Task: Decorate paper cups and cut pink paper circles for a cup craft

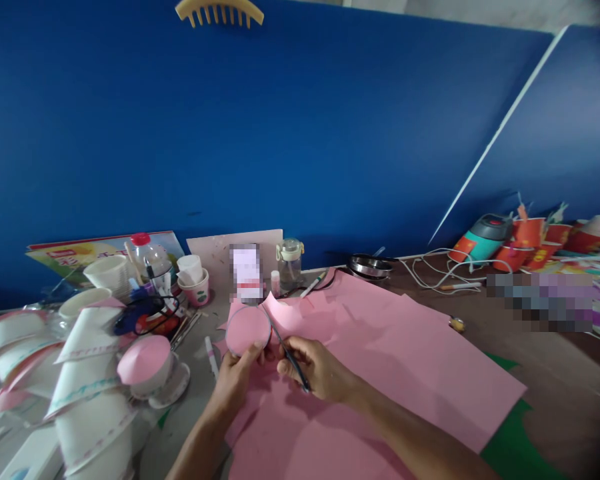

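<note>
My left hand [240, 373] is closed on the lower edge of a round pink disc [249, 330] with a grey rim, thumb on top. My right hand [313, 367] is closed around a slim dark pen-like tool [296, 370], which slants up and left along the disc's right side. Whether its tip touches the rim I cannot tell. Under both hands lie large pink paper sheets [395, 353], one edge curling up just right of the disc.
Stacked paper cups [93, 387] and a pink-topped cup [145, 367] crowd the left. Behind the hands stand a phone [247, 273] and a clear jar [291, 260]. A metal dish [370, 267], a white cable [430, 273] and red cups [527, 233] are at right.
</note>
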`<action>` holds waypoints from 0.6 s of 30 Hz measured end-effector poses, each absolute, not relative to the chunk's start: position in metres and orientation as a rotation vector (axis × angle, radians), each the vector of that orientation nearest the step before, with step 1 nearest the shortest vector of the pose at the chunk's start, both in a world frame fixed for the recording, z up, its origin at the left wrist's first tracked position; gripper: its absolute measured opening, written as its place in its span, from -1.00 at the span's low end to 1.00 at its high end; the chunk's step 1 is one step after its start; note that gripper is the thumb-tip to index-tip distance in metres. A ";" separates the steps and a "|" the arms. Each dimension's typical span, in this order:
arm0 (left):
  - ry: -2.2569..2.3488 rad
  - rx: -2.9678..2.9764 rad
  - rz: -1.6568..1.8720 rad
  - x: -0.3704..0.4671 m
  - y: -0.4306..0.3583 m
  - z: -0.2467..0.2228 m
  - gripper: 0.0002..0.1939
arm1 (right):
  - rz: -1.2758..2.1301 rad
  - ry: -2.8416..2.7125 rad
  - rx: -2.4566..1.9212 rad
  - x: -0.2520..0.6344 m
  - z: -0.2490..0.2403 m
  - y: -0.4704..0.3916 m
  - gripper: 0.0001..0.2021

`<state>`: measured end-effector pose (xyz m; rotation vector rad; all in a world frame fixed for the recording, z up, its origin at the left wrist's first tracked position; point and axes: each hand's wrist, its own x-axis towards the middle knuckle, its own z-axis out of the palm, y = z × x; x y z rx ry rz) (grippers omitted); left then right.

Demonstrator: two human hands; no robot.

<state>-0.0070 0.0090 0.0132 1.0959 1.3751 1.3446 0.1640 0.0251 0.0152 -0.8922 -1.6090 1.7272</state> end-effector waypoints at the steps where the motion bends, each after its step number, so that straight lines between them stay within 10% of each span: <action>1: 1.383 1.095 1.339 -0.007 0.009 0.014 -0.57 | 1.730 -1.607 -0.894 0.164 0.015 0.025 -0.55; 18: 1.396 1.112 1.284 -0.015 0.011 0.008 -0.61 | 1.681 -1.674 -0.962 0.167 0.020 0.027 -0.58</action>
